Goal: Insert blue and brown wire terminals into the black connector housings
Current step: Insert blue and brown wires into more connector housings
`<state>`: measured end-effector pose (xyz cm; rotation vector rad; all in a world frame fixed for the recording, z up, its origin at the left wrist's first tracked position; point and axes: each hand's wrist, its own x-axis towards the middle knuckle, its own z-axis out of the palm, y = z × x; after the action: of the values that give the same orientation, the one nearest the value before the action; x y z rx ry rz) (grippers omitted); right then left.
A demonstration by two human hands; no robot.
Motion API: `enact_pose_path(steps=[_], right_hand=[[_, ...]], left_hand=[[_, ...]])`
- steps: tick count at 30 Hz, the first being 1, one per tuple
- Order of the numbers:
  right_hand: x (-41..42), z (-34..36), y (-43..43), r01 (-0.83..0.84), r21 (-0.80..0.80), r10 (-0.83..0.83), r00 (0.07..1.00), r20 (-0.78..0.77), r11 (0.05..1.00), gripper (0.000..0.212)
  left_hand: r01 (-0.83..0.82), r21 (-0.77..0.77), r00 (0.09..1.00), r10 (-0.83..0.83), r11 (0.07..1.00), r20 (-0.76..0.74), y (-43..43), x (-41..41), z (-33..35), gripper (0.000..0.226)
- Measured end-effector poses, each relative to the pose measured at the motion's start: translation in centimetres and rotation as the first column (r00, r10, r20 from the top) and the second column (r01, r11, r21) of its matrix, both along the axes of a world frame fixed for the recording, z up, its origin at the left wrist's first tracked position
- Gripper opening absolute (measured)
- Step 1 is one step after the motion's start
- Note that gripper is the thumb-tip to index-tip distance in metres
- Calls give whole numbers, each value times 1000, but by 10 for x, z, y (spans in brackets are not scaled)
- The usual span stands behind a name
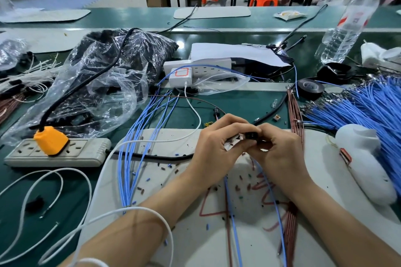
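My left hand (219, 143) and my right hand (280, 149) meet over the white work mat (195, 234). Both pinch a small black connector housing (249, 136) between the fingertips. A blue wire (233, 221) and a brown wire (228, 223) hang down from the hands toward me across the mat. A second blue wire (280, 219) trails from under my right hand. A thick bundle of blue wires (368, 106) lies at the right, and a bundle of brown wires (295, 112) beside it. A clear bag of black housings (104, 76) lies at the left.
A white power strip with an orange plug (51, 141) lies at the left. Several blue wires (138, 143) run over the mat's left side. A roll of black tape (309, 88), a water bottle (345, 28) and a white cloth (364, 158) stand at the right. Wire scraps litter the mat.
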<state>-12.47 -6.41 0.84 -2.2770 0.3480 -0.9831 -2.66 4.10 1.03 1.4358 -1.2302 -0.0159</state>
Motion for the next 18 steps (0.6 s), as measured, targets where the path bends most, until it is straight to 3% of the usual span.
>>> enact_pose_path(steps=[8, 12, 16, 18], right_hand=[[0, -3, -3, -24, -29, 24, 1000, -3, 999, 10], [2, -4, -4, -9, -4, 9, 998, -58, 1000, 13], [1, 4, -7, -10, 219, 27, 997, -76, 976, 42], [7, 12, -12, 59, 187, -52, 998, -46, 981, 40]], left_hand=[[-14, -22, 999, 15, 1000, 49, -2, -1, -4, 20], [-40, -10, 999, 40, 999, 2, -3, -3, -1, 20], [-110, 32, 990, 113, 993, -81, -1, 3, -1, 18], [-92, 72, 982, 102, 993, -161, -1, 8, -1, 17]])
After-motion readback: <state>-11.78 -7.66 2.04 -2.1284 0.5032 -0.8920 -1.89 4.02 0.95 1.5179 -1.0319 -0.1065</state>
